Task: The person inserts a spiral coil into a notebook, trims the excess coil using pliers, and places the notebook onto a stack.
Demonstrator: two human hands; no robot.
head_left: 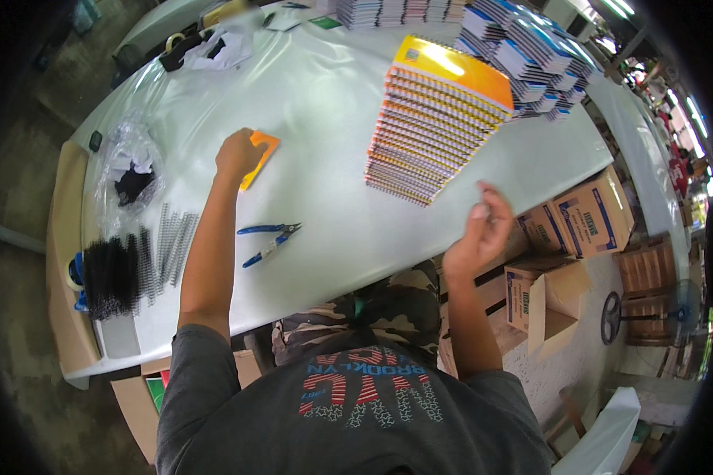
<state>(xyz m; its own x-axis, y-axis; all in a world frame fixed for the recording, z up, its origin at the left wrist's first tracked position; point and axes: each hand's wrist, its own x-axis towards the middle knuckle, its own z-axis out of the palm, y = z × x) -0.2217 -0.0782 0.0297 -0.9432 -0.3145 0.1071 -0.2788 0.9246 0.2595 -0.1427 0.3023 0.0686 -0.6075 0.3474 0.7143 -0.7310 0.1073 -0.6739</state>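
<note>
My left hand (pixel 238 154) is on the left half of the white-covered table, its fingers closed on a small orange booklet or card (pixel 262 153); the hand hides part of it. My right hand (pixel 479 237) hovers off the near edge of the table, fingers loosely bent and apart, holding nothing. Below the orange piece lie cutting pliers (pixel 268 237) with blue handles, jaws toward the right. To the right stands a fanned stack of spiral-bound notebooks (pixel 436 119) with orange covers, nearest to my right hand.
Black binding coils (pixel 115 273) and grey coils (pixel 177 237) lie at the left, by a clear plastic bag (pixel 131 170). Blue-covered notebooks (pixel 531 55) pile up at the far right. Cardboard boxes (pixel 586 218) and an open carton (pixel 550 305) stand beyond the table's right edge.
</note>
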